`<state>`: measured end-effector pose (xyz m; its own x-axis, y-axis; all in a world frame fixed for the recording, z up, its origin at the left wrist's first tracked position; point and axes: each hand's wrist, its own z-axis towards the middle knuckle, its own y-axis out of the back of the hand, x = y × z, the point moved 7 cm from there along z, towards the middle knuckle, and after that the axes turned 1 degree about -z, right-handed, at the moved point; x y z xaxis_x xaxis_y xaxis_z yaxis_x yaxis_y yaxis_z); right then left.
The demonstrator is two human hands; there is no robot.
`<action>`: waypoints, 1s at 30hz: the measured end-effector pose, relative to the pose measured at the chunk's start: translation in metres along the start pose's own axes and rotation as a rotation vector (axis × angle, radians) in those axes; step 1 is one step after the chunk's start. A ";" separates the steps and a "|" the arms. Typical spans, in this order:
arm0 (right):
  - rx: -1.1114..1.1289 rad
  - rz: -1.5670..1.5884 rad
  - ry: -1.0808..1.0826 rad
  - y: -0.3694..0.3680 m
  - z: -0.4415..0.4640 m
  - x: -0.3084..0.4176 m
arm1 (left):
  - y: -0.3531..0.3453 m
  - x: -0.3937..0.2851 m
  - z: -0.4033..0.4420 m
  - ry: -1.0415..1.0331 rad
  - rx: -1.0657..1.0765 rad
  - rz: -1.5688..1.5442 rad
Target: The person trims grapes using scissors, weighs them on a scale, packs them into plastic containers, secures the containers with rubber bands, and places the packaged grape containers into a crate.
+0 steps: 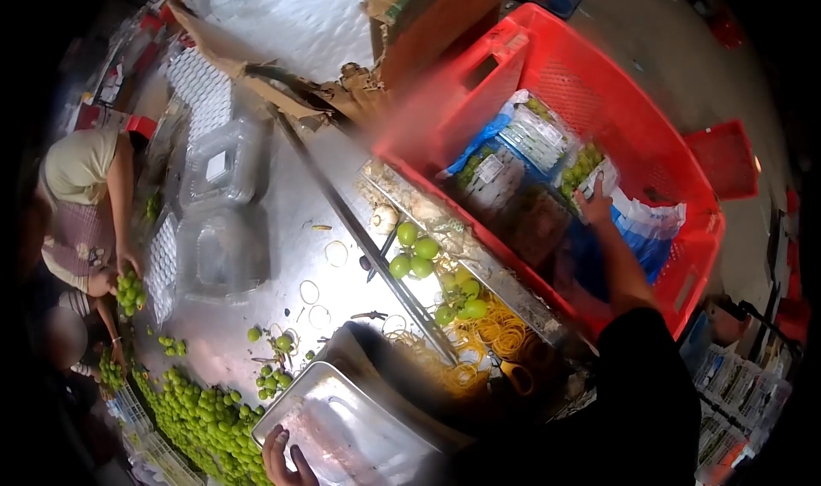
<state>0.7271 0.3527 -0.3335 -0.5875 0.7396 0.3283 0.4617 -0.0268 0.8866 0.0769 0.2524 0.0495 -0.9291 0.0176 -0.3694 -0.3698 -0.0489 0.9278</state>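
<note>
My right hand [596,199] reaches into the red crate [547,50]. Its thumb and fingers are closed on the near end of a pack of green grapes [581,168] with a white label. Other packs of grapes [534,135] lie beside it, with blue-and-white wrapping [646,225] along the crate's near side. At the lower edge of the view, my left hand [286,465] has its fingers apart over the rim of a shiny metal tray [342,409]. Part of that hand is cut off by the frame.
Loose green grapes [205,417] are heaped at the table's lower left. Clear plastic boxes [224,251] stand on the metal table [291,195]. Yellow rubber bands [505,328] and scissors [516,376] lie near the crate. A torn cardboard box [436,24] is behind; another person [85,178] handles grapes at left.
</note>
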 end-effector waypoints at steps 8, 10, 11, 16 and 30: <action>0.109 -0.270 0.323 0.033 -0.025 0.081 | -0.017 0.068 0.112 -0.116 -0.069 0.111; -0.311 0.098 0.654 0.097 -0.094 0.164 | -0.017 0.089 0.157 -0.239 -0.145 0.428; -0.184 0.369 0.719 0.112 -0.124 0.208 | -0.020 0.099 0.174 -0.321 -0.145 0.616; -0.199 0.455 1.431 0.163 -0.309 0.419 | -0.051 0.150 0.201 -0.354 0.100 0.619; -0.519 -0.526 0.933 0.156 -0.167 0.596 | -0.068 0.120 0.192 -0.399 -0.031 0.519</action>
<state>0.3377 0.6770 0.0553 -0.9803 -0.0284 -0.1953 -0.1786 -0.2941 0.9389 -0.0095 0.4495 -0.0476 -0.9183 0.3528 0.1795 0.1219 -0.1794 0.9762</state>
